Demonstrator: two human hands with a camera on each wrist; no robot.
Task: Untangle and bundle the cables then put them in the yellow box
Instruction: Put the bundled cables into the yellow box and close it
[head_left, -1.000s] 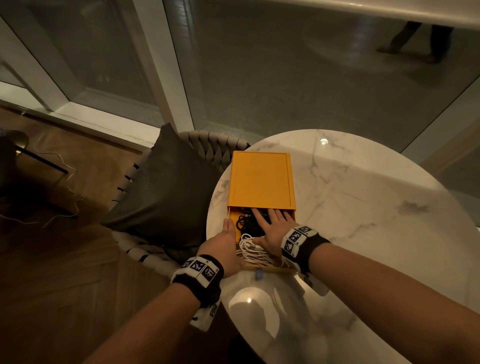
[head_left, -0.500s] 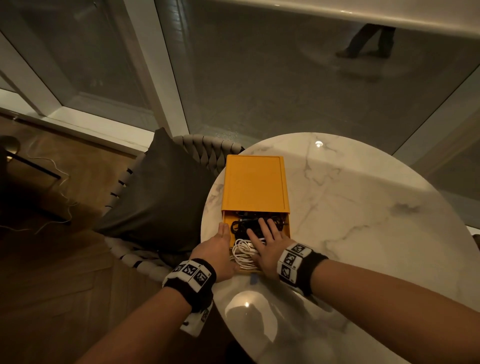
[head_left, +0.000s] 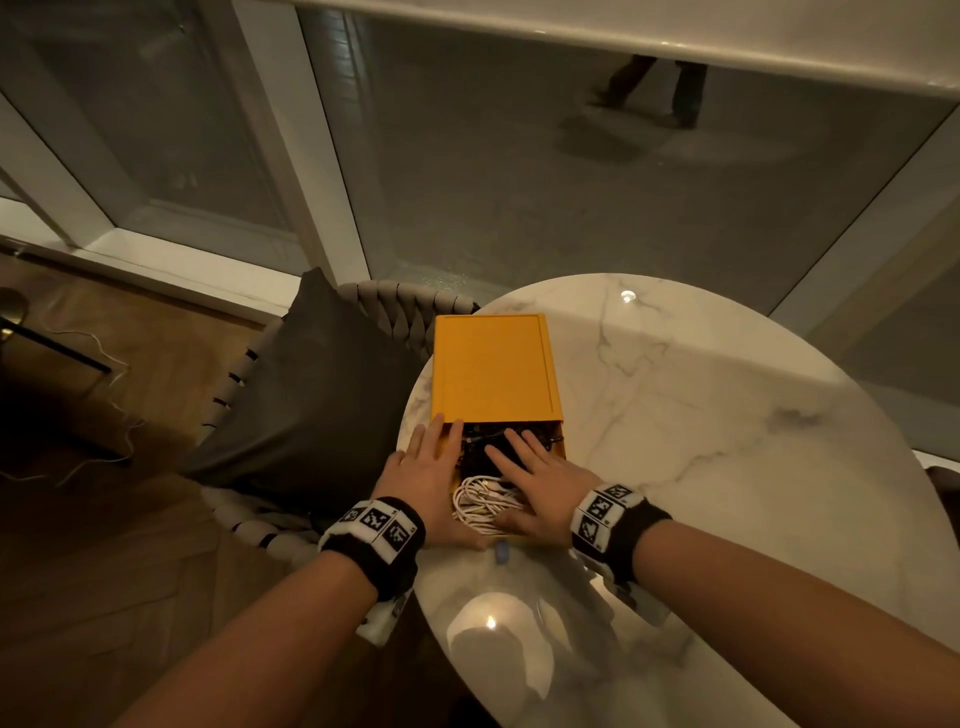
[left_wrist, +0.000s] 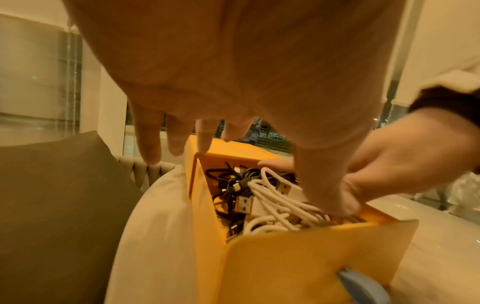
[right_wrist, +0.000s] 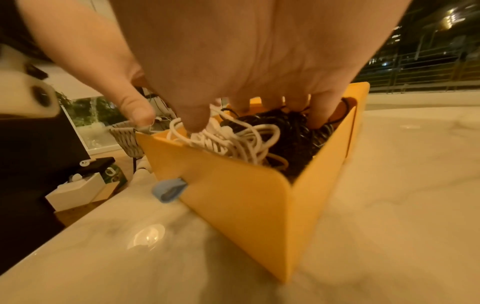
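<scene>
Yellow box (head_left: 493, 374) on marble table (head_left: 701, 467), lid now slid nearer, covering more; cables (head_left: 480, 501) inside; right hand (head_left: 540, 483) flat, pressing cables; left hand (head_left: 423, 478) flat along box's left side, fingertips now reaching lid.

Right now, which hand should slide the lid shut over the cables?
Left. The left hand already has fingertips at the near edge of the lid, while the right hand presses flat on the black cables and white cables, keeping them down.
</scene>
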